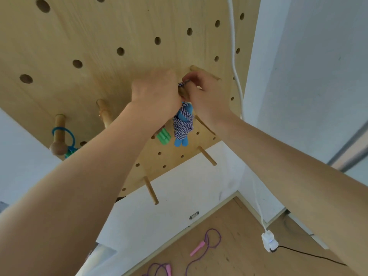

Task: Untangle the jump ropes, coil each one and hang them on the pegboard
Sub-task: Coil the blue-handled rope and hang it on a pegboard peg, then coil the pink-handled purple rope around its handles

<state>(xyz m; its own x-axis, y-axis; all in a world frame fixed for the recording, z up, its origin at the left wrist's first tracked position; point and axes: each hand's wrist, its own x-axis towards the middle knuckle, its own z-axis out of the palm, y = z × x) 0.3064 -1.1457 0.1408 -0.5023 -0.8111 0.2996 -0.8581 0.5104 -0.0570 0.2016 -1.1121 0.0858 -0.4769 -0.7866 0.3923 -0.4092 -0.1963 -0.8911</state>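
A coiled blue-and-white braided jump rope (183, 124) with blue handles hangs in front of the wooden pegboard (99, 46). My left hand (156, 92) grips the top of the coil from the left. My right hand (205, 94) pinches the rope's top loop from the right, beside a wooden peg (205, 72). The peg under my hands is hidden. Green handles (163, 136) of another rope hang just left of the blue coil. A purple jump rope with pink handles (201, 248) lies loose on the wooden floor below.
A teal rope loop (65, 136) hangs on a knobbed peg at the left. Several bare pegs (151, 190) stick out of the board's lower part. A white cable (237, 76) runs down the board's right edge to a white plug box (269, 241) on the floor.
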